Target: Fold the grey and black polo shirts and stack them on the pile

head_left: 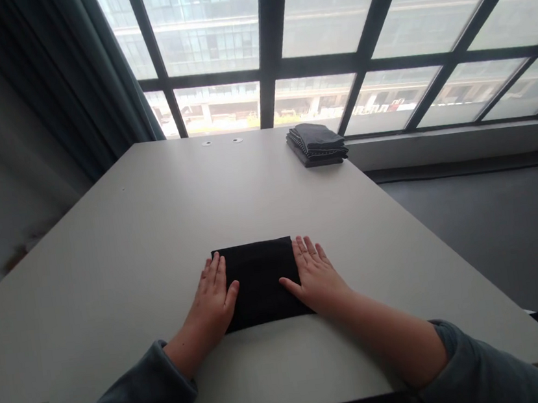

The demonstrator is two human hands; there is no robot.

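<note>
A black folded cloth (262,287) lies flat on the white table, roughly a rectangle, with its near edge toward me. My left hand (214,294) rests on its left edge, fingers stretched forward and the thumb on the fabric. On the opposite edge lies my right hand (314,274), its fingers spread and flat, partly on the table, with the thumb reaching onto the cloth. Neither hand grips anything. The cloth's side edges are partly hidden under my hands.
A stack of folded dark grey cloths (317,144) sits at the far right corner of the white table (163,221). Two small round fittings (237,140) are set near the far edge. Beyond stand a large window and a dark curtain (86,73) on the left.
</note>
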